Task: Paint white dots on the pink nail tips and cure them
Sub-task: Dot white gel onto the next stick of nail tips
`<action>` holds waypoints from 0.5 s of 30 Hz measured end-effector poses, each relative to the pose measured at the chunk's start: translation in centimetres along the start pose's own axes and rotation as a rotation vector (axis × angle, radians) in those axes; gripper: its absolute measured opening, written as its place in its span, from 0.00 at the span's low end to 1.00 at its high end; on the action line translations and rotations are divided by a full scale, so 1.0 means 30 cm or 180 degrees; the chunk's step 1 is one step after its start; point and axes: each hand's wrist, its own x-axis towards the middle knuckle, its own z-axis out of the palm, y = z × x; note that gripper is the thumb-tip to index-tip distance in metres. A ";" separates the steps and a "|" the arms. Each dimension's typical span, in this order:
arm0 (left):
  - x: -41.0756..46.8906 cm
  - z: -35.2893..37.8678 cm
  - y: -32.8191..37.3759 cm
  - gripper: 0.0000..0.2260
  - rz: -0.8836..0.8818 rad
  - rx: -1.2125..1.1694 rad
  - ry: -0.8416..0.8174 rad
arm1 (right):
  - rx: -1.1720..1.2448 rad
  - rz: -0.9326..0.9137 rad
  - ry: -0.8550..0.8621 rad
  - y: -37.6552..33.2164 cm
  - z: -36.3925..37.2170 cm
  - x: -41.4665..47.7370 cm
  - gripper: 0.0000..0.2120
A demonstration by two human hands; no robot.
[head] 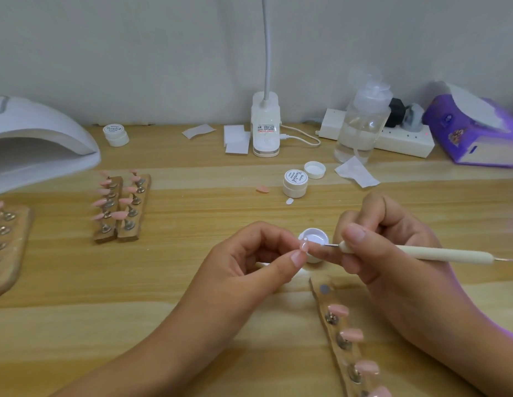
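My left hand (258,259) pinches a small pink nail tip (303,244) between thumb and fingers, just in front of an open white paint pot (317,238). My right hand (384,239) grips a cream dotting pen (438,253), its metal point aimed left at the nail tip. A wooden strip (342,339) with several pink nail tips on metal stands runs down below my right hand; its top stand is bare. Two more wooden strips (122,207) of pink tips lie at the left. The white curing lamp (40,144) stands at the far left.
A closed paint pot (295,183), a loose lid (315,169) and a stray pink tip (262,189) lie mid-table. Behind them are a desk lamp base (265,133), a clear bottle (362,127), a power strip (404,138), paper wipes and a purple tissue pack (476,133).
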 end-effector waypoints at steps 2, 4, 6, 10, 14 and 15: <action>-0.001 0.001 0.000 0.02 0.0006 0.0013 0.0000 | -0.0057 0.0015 0.0022 -0.001 0.000 0.001 0.16; -0.001 0.002 0.000 0.02 0.0005 0.0027 -0.0007 | -0.0176 0.0011 0.0055 -0.001 0.001 0.001 0.16; -0.001 0.002 0.000 0.02 0.0009 0.0026 -0.0039 | -0.0224 -0.0006 0.0059 -0.002 0.004 0.001 0.16; 0.000 0.000 -0.002 0.03 0.0044 0.0029 -0.0105 | -0.0228 -0.0008 0.0059 0.001 0.005 0.001 0.16; -0.002 0.000 -0.002 0.03 0.0076 0.0042 -0.0135 | -0.0303 0.0005 0.0071 0.002 0.005 -0.001 0.16; -0.003 0.000 -0.002 0.03 0.0078 0.0043 -0.0133 | -0.0321 0.0005 0.0076 0.002 0.006 -0.001 0.16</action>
